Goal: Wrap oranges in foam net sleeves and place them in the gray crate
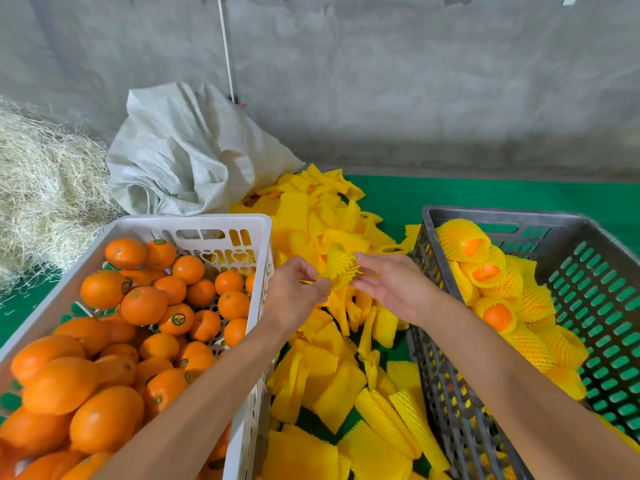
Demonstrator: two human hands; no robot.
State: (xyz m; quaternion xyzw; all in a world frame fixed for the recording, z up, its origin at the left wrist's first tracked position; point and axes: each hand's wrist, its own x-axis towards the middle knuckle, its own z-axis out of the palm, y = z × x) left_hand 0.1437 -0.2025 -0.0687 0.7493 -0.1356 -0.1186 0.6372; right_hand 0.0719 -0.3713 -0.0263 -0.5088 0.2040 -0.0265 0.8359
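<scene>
Holding one yellow foam net sleeve point(338, 268) between them, both hands work over the loose heap of sleeves point(322, 358) that lies between the two crates. The left hand point(294, 292) pinches the sleeve's left edge with curled thumb and fingertips. The right hand point(391, 289) is looser, its fingers mostly extended, with only the tips meeting the sleeve's right edge; whether they truly pinch it or merely touch it is hard to tell. The sleeve sits raised above the heap, its mouth apparently being teased apart, though the opening itself is not clearly visible.

No orange is in either hand. The bare oranges point(145, 306) fill the white crate point(194, 223) to the left, directly beside the left forearm, so the left hand is the nearer one for fetching fruit. The gray crate point(498, 216) stands on the right, close by the right forearm, and already holds several wrapped oranges point(485, 271) piled toward its left and near sides, much of its slotted floor bare.

The step in hand looks like opening the sleeve before an orange goes in. What matters next is that fruit lies left and the destination right, with the sleeve held midway: one hand would need to keep the sleeve spread while the other reaches across the white rim.
</scene>
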